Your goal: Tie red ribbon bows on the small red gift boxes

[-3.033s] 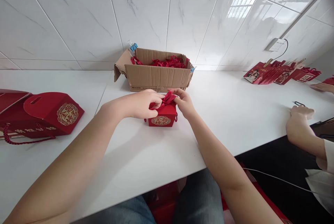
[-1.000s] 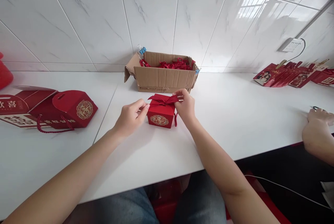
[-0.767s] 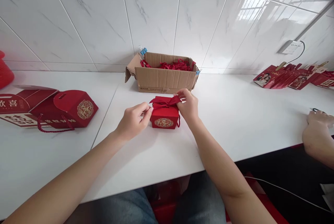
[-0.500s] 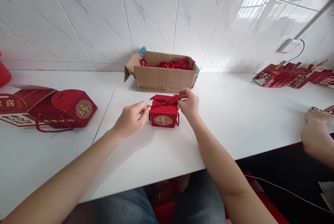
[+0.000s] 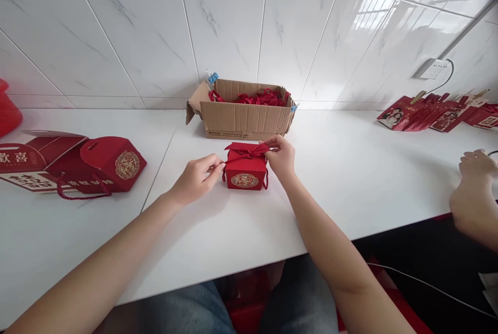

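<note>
A small red gift box (image 5: pixel 245 180) with a round gold emblem stands upright on the white table (image 5: pixel 249 235). Across its top lies a red ribbon (image 5: pixel 246 151) crossed in a knot or bow, and dark red cord hangs at its sides. At the box's left edge, my left hand (image 5: pixel 199 177) pinches one end of the ribbon between thumb and fingertips. My right hand (image 5: pixel 280 155) is closed on the ribbon at the upper right of the box, its fingertips partly hidden behind the knot.
Behind the gift box stands an open cardboard box (image 5: pixel 245 119) of red ribbons. Larger red boxes (image 5: pixel 105 165) with cord handles lie at the left. Red card boxes (image 5: pixel 404 112) stand along the wall at the right, near another person's hand (image 5: pixel 476 168).
My two hands and the ribbon have barely moved. The view has shifted slightly. At the right, the other person's hand has lifted and its fingers have spread.
</note>
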`<action>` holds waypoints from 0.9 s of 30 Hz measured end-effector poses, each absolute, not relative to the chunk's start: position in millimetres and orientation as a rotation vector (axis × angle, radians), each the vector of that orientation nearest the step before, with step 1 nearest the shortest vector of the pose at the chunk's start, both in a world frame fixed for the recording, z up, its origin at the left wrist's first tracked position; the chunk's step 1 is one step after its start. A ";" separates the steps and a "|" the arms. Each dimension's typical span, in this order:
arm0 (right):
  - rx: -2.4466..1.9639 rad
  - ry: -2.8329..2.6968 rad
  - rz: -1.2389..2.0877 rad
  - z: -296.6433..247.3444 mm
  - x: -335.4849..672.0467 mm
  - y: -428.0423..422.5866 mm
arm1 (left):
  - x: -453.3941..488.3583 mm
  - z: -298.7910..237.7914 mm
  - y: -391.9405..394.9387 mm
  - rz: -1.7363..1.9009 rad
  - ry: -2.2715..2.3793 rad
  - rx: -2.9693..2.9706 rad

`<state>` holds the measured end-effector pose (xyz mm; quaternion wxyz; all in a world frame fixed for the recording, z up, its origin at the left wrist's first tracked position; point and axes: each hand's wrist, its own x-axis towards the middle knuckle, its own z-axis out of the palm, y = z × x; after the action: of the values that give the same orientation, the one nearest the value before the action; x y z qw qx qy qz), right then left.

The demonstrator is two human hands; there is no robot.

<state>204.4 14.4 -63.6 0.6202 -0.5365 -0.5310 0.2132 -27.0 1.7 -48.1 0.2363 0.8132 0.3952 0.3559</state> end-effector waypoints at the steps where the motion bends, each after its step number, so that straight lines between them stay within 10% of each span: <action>1: -1.225 -1.202 0.529 -64.1 202.8 14.2 | -26.9 -47.6 1.8 0.952 1.050 2.148; 10: -1.262 -1.209 0.502 -65.8 184.4 4.8 | -9.7 -28.7 8.4 0.925 1.242 1.252; 27: -1.254 -1.235 0.440 -66.7 182.2 1.8 | 11.8 -30.7 20.0 1.040 1.639 1.807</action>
<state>182.2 1.8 -66.7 0.6160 -0.5445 -0.5363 0.1909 11.8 20.0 -30.7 0.2421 0.6611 0.5997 0.3804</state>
